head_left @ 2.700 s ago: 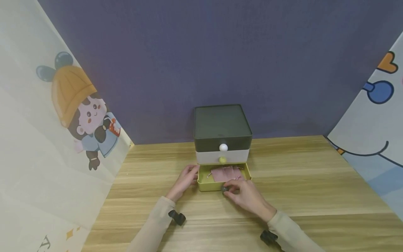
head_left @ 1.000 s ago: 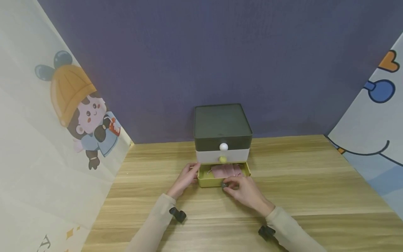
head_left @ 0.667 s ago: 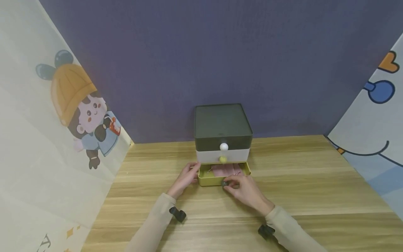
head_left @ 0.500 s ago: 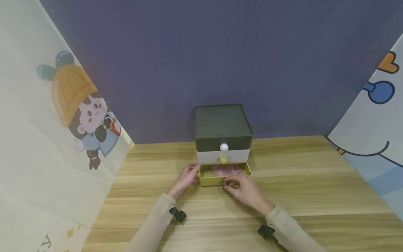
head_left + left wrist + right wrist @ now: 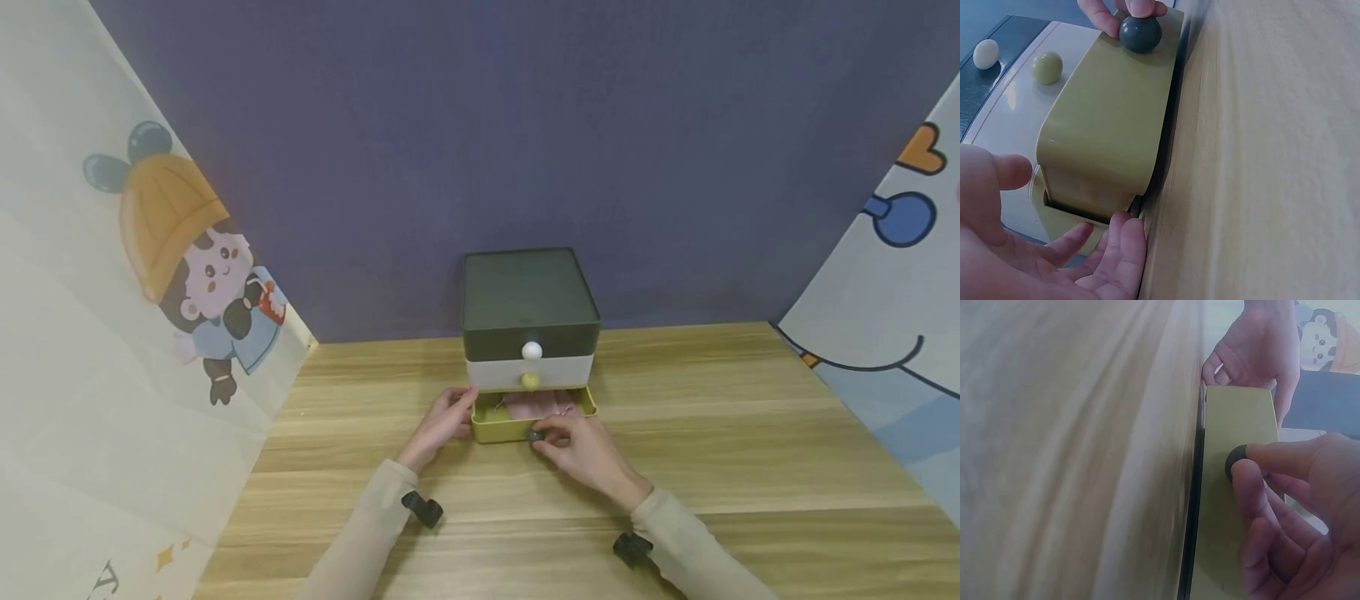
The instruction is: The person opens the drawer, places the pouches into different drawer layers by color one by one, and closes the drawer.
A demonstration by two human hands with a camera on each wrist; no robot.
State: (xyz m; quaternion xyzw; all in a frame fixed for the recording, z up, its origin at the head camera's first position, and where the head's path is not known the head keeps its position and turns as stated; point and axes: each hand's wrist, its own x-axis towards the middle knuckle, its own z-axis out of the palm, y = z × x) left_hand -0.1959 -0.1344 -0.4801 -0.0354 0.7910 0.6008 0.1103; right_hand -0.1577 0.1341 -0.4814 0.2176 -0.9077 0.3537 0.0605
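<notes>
A small three-tier drawer cabinet has a dark top tier, a white middle tier and an olive-yellow bottom drawer that stands partly pulled out. Inside that drawer lies a pink drawstring pouch, its front part hidden behind the drawer front and my fingers. My right hand pinches the drawer's round dark knob between thumb and fingers. At the cabinet's left side is my left hand, fingers loosely extended; in the left wrist view its fingertips are right at the bottom tier's side edge, beside the drawer.
The upper tiers carry a white knob and a yellow-green knob. The cabinet stands on a wood-grain table, near a dark blue back panel. Cartoon-printed panels flank both sides.
Since the earliest frame the bottom drawer has slid some way inward, with my right hand moving along on its knob, and less of the pouch shows. My left hand has barely moved.
</notes>
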